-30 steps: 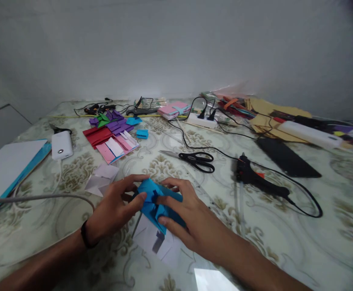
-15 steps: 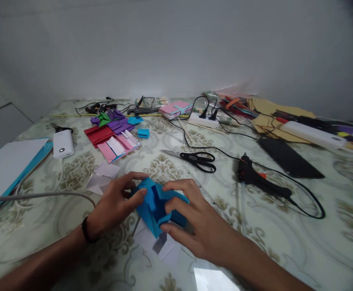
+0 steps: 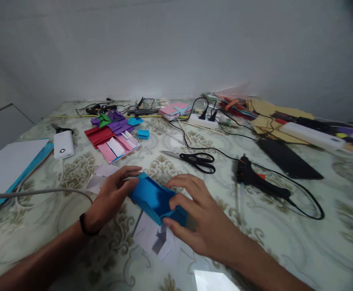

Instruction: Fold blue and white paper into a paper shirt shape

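Left hand [image 3: 109,199] pinched one end, right hand [image 3: 198,214] the other, seemingly bracing the blue folded paper [image 3: 151,195] open!

What a crowded table [image 3: 309,250], all flowers and scrolls! Scissors [image 3: 199,161] lay across the middle, points to the left; a glue gun [image 3: 263,180] sat to their right, a power strip [image 3: 202,121] farther back. And over on the left, a white power bank [image 3: 64,144] lay near red paper [image 3: 96,136] and pink paper [image 3: 106,153]!
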### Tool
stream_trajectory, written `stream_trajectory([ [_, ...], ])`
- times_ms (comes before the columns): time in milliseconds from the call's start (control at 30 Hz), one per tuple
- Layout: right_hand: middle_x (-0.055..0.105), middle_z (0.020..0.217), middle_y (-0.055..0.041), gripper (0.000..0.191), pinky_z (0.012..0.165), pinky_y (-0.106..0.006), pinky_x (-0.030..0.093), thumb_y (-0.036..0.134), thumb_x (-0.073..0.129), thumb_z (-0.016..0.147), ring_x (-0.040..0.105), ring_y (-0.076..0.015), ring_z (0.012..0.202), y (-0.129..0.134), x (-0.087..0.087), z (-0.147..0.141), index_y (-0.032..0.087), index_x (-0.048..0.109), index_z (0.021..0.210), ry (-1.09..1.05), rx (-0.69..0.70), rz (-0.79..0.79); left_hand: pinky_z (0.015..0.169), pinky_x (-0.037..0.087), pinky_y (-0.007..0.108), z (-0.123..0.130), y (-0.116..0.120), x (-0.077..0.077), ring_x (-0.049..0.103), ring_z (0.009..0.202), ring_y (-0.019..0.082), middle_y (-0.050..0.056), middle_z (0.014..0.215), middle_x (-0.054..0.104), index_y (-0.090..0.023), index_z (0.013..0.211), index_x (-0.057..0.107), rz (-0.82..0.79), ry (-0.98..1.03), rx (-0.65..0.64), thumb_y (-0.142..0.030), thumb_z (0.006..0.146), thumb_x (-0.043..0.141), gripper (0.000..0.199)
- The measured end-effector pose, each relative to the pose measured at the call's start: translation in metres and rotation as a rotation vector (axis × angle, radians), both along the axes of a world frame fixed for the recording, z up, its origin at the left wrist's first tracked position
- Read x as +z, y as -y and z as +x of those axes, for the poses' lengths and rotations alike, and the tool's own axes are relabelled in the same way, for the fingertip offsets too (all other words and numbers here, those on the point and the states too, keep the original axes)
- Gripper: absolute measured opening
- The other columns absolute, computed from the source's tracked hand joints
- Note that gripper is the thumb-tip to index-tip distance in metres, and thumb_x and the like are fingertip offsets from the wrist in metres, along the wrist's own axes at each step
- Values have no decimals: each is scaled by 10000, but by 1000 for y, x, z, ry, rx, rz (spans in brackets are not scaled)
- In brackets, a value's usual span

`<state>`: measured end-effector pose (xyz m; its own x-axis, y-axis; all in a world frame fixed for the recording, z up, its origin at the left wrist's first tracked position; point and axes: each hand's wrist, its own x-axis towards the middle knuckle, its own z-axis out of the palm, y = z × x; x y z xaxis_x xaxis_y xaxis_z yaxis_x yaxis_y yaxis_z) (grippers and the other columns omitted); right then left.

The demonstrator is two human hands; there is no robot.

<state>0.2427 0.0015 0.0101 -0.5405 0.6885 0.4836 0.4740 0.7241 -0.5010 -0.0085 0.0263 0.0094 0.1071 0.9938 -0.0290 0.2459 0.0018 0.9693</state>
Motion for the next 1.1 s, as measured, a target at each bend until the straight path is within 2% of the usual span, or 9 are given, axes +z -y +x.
stream_trajectory([
  [200, 530, 1361, -185, 146, 991, -581, 497, 310, 670, 947, 516, -371, 1283, 0, -3, 3, 225, 552, 966, 16, -168, -4, 578, 584, 275, 3, -1, 0, 669, 777, 182, 86, 1170, 685, -185, 1207, 681, -103, 155, 7, -494, 898, 712, 438],
  [300, 503, 1380, -191, 149, 989, -558, 531, 312, 661, 958, 525, -365, 1307, 0, -4, 2, 227, 541, 986, 23, -171, -59, 579, 596, 271, 4, 0, 0, 657, 746, 153, 90, 1232, 638, -191, 1218, 647, -52, 124, -30, -473, 902, 724, 430],
  [400, 476, 1396, -184, 139, 990, -530, 556, 290, 638, 980, 566, -336, 1285, 0, -5, 1, 231, 514, 999, 18, -139, -136, 577, 584, 230, 7, 1, -3, 651, 810, 142, 85, 1309, 567, -226, 1265, 593, -15, 121, -100, -399, 872, 785, 471],
  [533, 467, 1367, -165, 176, 979, -491, 585, 265, 650, 984, 592, -318, 1267, 1, -6, 0, 236, 477, 1006, -12, -92, -199, 569, 557, 194, 10, 4, -10, 632, 790, 124, 24, 1123, 588, -300, 1384, 495, -55, 168, -218, -319, 860, 825, 619],
  [633, 469, 1346, -143, 230, 998, -474, 586, 229, 683, 963, 579, -309, 1280, 1, -8, -1, 245, 493, 1092, -35, -75, -201, 579, 540, 204, 8, 7, -13, 611, 714, 119, -8, 913, 623, -286, 1385, 494, -90, 162, -298, -330, 939, 754, 518],
  [700, 479, 1327, -129, 329, 1029, -472, 574, 203, 697, 949, 563, -297, 1287, 1, -11, -2, 259, 487, 1197, -87, -65, -172, 601, 534, 218, 6, 8, -13, 595, 673, 111, -17, 856, 634, -274, 1342, 523, -92, 140, -324, -332, 973, 714, 420],
  [800, 489, 1320, -118, 468, 1003, -441, 593, 176, 702, 938, 563, -271, 1255, 0, -16, -2, 276, 444, 1315, -196, -68, -162, 716, 557, 250, 4, 9, -10, 630, 801, 133, 6, 971, 653, -274, 1240, 590, -38, 92, -316, -309, 965, 724, 308],
  [933, 495, 1343, -103, 512, 907, -376, 622, 172, 694, 940, 574, -250, 1223, -1, -20, -3, 308, 443, 1365, -264, -94, -221, 894, 548, 282, 4, 10, -9, 615, 1069, 179, 23, 1166, 595, -275, 1145, 654, 69, 116, -358, -272, 948, 746, 217],
  [1100, 542, 1396, -106, 627, 1028, -471, 535, 225, 772, 886, 601, -279, 1224, -3, -14, -1, 295, 435, 1409, -213, -165, -278, 753, 528, 216, 7, 12, -13, 597, 892, 121, 12, 1077, 566, -249, 1094, 625, 97, 250, -392, -210, 968, 721, 163],
])
